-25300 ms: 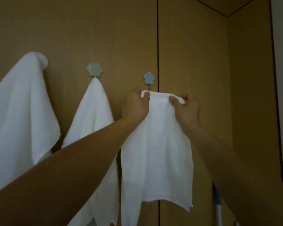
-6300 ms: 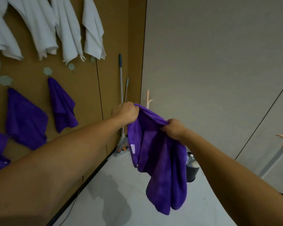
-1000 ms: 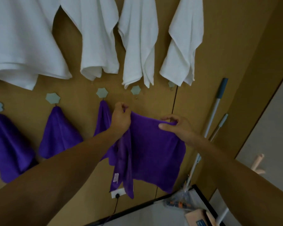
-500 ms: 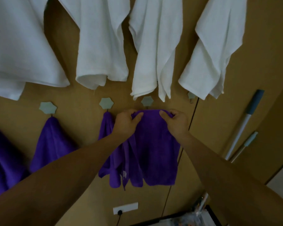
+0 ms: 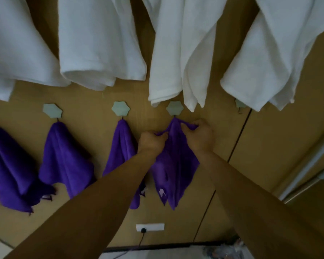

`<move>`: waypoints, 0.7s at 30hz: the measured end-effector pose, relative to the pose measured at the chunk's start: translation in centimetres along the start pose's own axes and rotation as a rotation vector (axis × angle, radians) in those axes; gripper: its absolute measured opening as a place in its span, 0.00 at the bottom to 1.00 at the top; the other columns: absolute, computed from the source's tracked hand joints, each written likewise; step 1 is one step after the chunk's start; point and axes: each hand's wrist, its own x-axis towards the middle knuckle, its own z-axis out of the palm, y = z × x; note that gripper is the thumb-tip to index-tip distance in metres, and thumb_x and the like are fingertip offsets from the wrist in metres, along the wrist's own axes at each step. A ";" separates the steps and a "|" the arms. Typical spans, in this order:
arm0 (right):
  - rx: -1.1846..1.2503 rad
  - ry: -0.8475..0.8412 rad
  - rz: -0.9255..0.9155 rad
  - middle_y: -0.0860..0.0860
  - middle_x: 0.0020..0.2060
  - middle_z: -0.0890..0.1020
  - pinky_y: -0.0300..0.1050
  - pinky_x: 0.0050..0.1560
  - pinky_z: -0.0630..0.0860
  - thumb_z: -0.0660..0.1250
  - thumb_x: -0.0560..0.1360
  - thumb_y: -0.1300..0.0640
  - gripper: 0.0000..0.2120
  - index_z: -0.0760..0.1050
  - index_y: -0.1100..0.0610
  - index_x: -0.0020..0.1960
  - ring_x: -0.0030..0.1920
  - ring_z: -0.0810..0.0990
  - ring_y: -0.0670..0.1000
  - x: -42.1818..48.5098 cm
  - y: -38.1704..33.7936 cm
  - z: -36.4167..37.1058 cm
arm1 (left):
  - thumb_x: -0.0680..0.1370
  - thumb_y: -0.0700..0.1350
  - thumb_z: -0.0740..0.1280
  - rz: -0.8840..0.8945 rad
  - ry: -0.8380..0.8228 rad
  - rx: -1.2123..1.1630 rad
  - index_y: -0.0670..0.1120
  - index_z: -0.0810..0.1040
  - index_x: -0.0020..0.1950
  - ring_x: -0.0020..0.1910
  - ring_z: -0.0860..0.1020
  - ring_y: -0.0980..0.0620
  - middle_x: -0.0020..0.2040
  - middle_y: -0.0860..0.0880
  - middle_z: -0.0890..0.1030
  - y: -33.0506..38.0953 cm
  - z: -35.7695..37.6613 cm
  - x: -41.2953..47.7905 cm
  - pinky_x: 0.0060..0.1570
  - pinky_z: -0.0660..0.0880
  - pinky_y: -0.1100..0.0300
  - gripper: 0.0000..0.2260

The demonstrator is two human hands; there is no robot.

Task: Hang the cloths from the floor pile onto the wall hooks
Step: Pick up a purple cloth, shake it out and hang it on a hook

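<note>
A purple cloth (image 5: 176,165) hangs with its top edge caught on the metal hook under a pale green flower-shaped wall hook (image 5: 174,108). My left hand (image 5: 151,142) grips the cloth's top edge just left of the hook. My right hand (image 5: 199,136) pinches the top edge on the right. Another purple cloth (image 5: 123,146) hangs from the neighbouring flower hook (image 5: 120,108) to the left, partly hidden by my left arm. One bare flower hook (image 5: 239,104) shows to the right, half covered by a white towel.
Several white towels (image 5: 176,53) hang in a row above. More purple cloths (image 5: 64,157) hang on the lower hooks at left. A wall socket (image 5: 150,227) with a plugged cord sits below. Mop poles (image 5: 310,165) lean at the right.
Both hands lifted the cloth's top edge up to the flower hook and caught it there; the hands have since dropped slightly to either side, and my view moved closer to the wall.
</note>
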 end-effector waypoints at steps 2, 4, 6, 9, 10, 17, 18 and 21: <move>-0.062 -0.006 -0.012 0.40 0.34 0.75 0.31 0.33 0.69 0.72 0.70 0.44 0.12 0.71 0.47 0.41 0.36 0.75 0.43 -0.4 0.1 -0.1 | 0.73 0.48 0.72 -0.142 -0.112 -0.060 0.46 0.79 0.35 0.30 0.75 0.55 0.30 0.51 0.77 0.8 0.0 -0.1 0.20 0.66 0.72 0.09; -0.233 0.021 -0.066 0.47 0.44 0.78 0.45 0.46 0.74 0.73 0.68 0.44 0.16 0.75 0.51 0.49 0.48 0.77 0.51 -1.0 0.4 0.0 | 0.72 0.52 0.71 -0.115 -0.169 0.108 0.45 0.79 0.37 0.35 0.79 0.50 0.36 0.47 0.81 1.2 -0.3 -0.1 0.28 0.72 0.64 0.11; -0.477 0.104 -0.166 0.54 0.53 0.77 0.53 0.53 0.70 0.74 0.66 0.45 0.21 0.76 0.53 0.55 0.55 0.73 0.58 -1.6 0.6 0.1 | 0.70 0.59 0.69 -0.043 -0.130 0.444 0.48 0.77 0.39 0.43 0.79 0.49 0.44 0.47 0.82 1.3 -0.5 -0.8 0.38 0.73 0.58 0.14; -0.614 0.149 -0.348 0.58 0.51 0.77 0.54 0.50 0.70 0.73 0.66 0.52 0.17 0.78 0.54 0.54 0.52 0.74 0.60 -1.8 0.8 -0.2 | 0.69 0.62 0.69 0.193 0.096 0.901 0.47 0.71 0.57 0.58 0.73 0.44 0.57 0.45 0.75 0.7 -0.1 -2.2 0.56 0.68 0.46 0.25; -0.569 0.077 -0.383 0.58 0.50 0.77 0.54 0.49 0.71 0.71 0.68 0.55 0.15 0.78 0.55 0.54 0.51 0.75 0.60 -1.6 0.9 -0.2 | 0.70 0.60 0.68 0.329 0.155 0.993 0.45 0.69 0.60 0.57 0.72 0.43 0.57 0.44 0.74 0.4 0.0 -2.5 0.56 0.67 0.47 0.26; -0.104 -0.289 -0.250 0.56 0.58 0.79 0.52 0.55 0.75 0.61 0.76 0.62 0.20 0.72 0.59 0.68 0.54 0.78 0.54 -3.2 1.5 0.5 | 0.77 0.40 0.62 0.550 -0.200 0.551 0.40 0.69 0.64 0.44 0.76 0.46 0.57 0.39 0.75 -1.0 0.0 -2.2 0.38 0.66 0.63 0.15; -0.057 -0.312 -0.235 0.55 0.59 0.79 0.51 0.56 0.75 0.61 0.76 0.61 0.22 0.70 0.58 0.70 0.55 0.78 0.53 -3.6 1.7 0.5 | 0.76 0.38 0.63 0.518 -0.183 0.403 0.40 0.72 0.61 0.43 0.75 0.49 0.54 0.40 0.76 -0.9 0.2 -2.3 0.38 0.65 0.69 0.14; 0.085 -0.327 -0.176 0.52 0.60 0.78 0.47 0.58 0.75 0.63 0.75 0.61 0.24 0.67 0.55 0.71 0.57 0.77 0.49 -4.1 2.0 0.5 | 0.73 0.39 0.66 0.439 -0.129 0.202 0.41 0.75 0.57 0.50 0.73 0.51 0.53 0.43 0.74 -1.2 0.7 -2.4 0.44 0.63 0.75 0.13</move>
